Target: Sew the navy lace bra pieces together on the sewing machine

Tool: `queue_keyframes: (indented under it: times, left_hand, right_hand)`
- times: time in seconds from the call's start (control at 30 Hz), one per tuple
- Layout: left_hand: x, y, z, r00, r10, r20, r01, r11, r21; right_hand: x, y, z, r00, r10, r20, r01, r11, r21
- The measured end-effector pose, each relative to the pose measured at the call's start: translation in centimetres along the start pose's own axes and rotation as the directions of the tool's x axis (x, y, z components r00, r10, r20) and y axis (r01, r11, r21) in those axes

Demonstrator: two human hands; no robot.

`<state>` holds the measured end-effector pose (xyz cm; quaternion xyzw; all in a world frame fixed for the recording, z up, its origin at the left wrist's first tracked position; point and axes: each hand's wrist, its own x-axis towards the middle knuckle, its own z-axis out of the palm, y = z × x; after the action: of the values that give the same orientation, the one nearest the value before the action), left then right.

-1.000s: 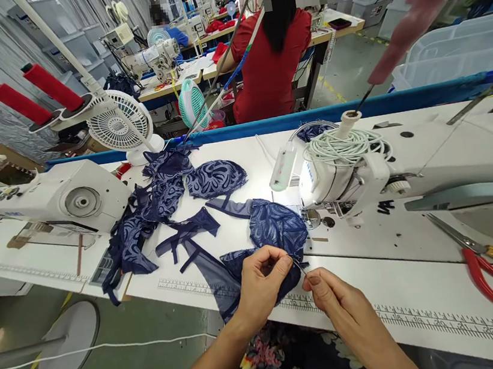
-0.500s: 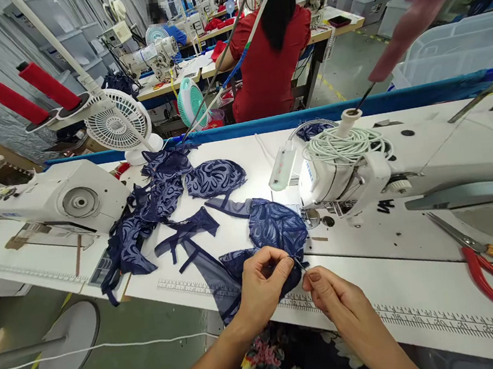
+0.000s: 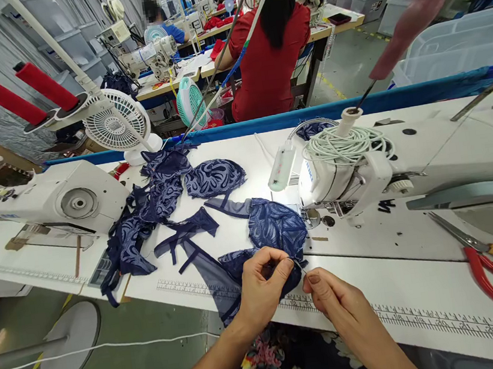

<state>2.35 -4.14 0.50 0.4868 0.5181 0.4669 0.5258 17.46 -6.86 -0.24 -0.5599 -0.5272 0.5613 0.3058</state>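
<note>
A navy bra (image 3: pixel 275 224) with a leaf-like pattern lies on the white table in front of me, beside the presser foot of the right sewing machine. My left hand (image 3: pixel 266 282) is closed in a pinch on the bra's lower edge. Just to its right, my right hand (image 3: pixel 336 294) pinches one end of a thin strand (image 3: pixel 300 266) that runs up to the left fingertips. Whether it is thread or a slim tool, I cannot tell. Part of the bra is hidden behind my left hand. A sheer navy panel (image 3: pixel 213 273) hangs over the table's front edge.
A pile of navy bra pieces (image 3: pixel 156 190) and a loose cup (image 3: pixel 215 178) lie left. Sewing machines stand at left (image 3: pixel 80 197) and right (image 3: pixel 341 178). Red-and-orange-handled scissors (image 3: pixel 477 245) lie at right. A white fan (image 3: pixel 117 120) stands behind; a person in red (image 3: pixel 267 67) sits beyond.
Both hands keep almost the same pinch at the bra's edge. The view has shifted very slightly; nothing else visibly differs.
</note>
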Motion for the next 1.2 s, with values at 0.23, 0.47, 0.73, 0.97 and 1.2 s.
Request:
queue_keyframes:
  times: [0.23, 0.47, 0.73, 0.97, 1.2]
  left_hand:
    - [0.0, 0.1, 0.0, 1.000, 0.008, 0.014, -0.008, 1.000, -0.006]
    - [0.0, -0.1, 0.0, 1.000, 0.002, 0.027, -0.001, 1.000, -0.020]
    - [0.0, -0.1, 0.0, 1.000, 0.003, 0.028, -0.002, 0.999, -0.037]
    - [0.1, -0.1, 0.1, 1.000, -0.010, 0.026, 0.011, 1.000, -0.029]
    - [0.1, -0.1, 0.0, 1.000, -0.003, 0.031, 0.004, 0.999, -0.033]
  right_hand:
    - [0.1, 0.0, 0.0, 0.996, 0.049, 0.068, -0.059, 0.985, 0.164]
    - [0.0, 0.5, 0.5, 0.991, 0.097, 0.093, -0.123, 0.932, 0.341]
    - [0.1, 0.1, 0.5, 0.984, 0.147, 0.097, -0.174, 0.896, 0.409]
    - [-0.1, 0.4, 1.0, 0.986, 0.149, 0.075, -0.167, 0.882, 0.441]
    - [-0.2, -0.1, 0.6, 0.969, 0.187, 0.160, -0.244, 0.822, 0.514]
